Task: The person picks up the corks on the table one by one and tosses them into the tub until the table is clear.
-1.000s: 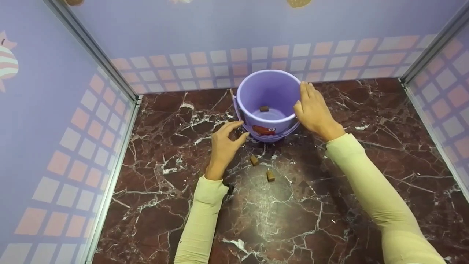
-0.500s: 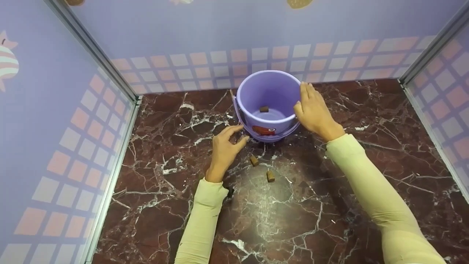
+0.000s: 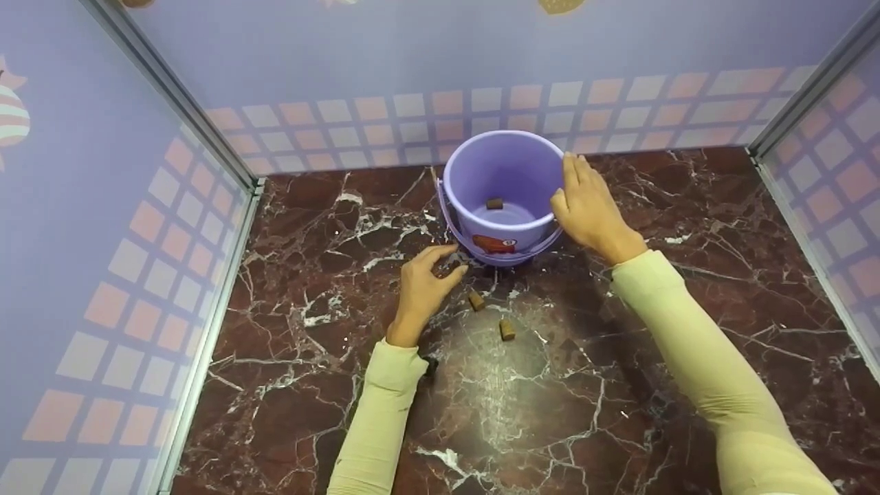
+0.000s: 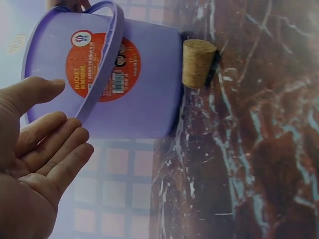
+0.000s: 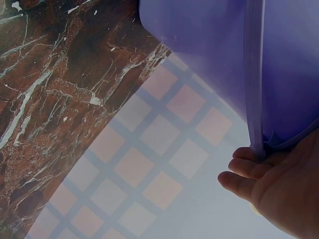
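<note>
A purple bucket (image 3: 505,244) with a red label stands upright near the back wall, its handle (image 4: 102,64) hanging down in front. Inside at the bottom lies one brown cork (image 3: 494,203). Two more corks are on the floor before it, one cork (image 3: 476,300) closer to the bucket and another cork (image 3: 507,330) nearer to me. My left hand (image 3: 423,285) hovers beside the closer cork, thumb and fingers apart with nothing between them. At the bucket's right rim my right hand (image 3: 591,210) holds on by the handle's end; its thumb is hidden in the right wrist view.
Dark red marbled surface (image 3: 309,412) with white veins spreads around the bucket. Purple panels with pink and white squares (image 3: 371,130) enclose it at the back, left and right. A metal edge strip (image 3: 213,330) runs along the left panel.
My left hand has come down and slightly towards me, from beside the bucket's handle to near the closer cork. The right hand, the bucket and the corks have stayed put.
</note>
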The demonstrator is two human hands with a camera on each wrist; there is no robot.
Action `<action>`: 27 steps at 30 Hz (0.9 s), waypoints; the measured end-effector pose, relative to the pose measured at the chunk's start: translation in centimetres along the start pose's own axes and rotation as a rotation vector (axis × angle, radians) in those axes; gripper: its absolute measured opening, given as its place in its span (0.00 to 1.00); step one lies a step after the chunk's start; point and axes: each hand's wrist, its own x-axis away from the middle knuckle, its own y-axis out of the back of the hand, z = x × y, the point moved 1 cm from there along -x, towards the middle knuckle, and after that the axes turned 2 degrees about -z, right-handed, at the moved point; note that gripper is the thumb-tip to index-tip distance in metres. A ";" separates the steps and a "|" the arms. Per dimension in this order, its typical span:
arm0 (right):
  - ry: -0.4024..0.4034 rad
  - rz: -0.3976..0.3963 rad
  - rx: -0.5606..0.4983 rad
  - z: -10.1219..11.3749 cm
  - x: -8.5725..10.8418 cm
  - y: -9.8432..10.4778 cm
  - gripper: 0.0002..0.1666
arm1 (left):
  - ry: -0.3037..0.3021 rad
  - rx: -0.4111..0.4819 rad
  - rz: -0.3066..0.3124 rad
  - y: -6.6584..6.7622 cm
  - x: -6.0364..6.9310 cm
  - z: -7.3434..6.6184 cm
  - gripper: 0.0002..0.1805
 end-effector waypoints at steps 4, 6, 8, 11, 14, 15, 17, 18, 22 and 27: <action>-0.005 0.009 -0.002 0.0 0.0 0.0 0.42 | 0.013 -0.011 0.016 0.0 0.3 0.2 0.18; -0.005 0.010 -0.003 -0.1 0.0 0.0 0.42 | 0.015 -0.010 0.022 -0.1 0.4 0.3 0.19; -0.003 0.008 -0.003 -0.1 0.0 0.0 0.42 | 0.015 -0.012 0.029 -0.1 0.4 0.4 0.19; -0.001 0.009 -0.002 -0.1 0.0 0.0 0.42 | 0.015 -0.020 0.038 -0.2 0.6 0.6 0.19; -0.002 0.013 -0.001 -0.1 0.0 0.0 0.42 | 0.010 -0.038 0.043 -0.3 0.8 0.7 0.19; -0.004 0.014 -0.001 0.0 0.0 0.1 0.42 | 0.010 -0.041 0.044 -0.4 0.8 0.8 0.19; -0.006 0.013 0.000 0.0 0.0 0.1 0.42 | 0.009 -0.044 0.049 -0.5 1.0 0.9 0.19; -0.007 0.012 0.001 0.0 0.0 0.1 0.42 | 0.010 -0.041 0.053 -0.6 1.0 1.0 0.19; -0.008 0.007 -0.003 0.0 0.1 0.1 0.42 | 0.019 -0.024 0.068 -0.9 1.3 1.1 0.19; -0.010 0.007 -0.006 0.1 0.1 0.1 0.42 | 0.026 -0.014 0.071 -1.0 1.6 1.3 0.18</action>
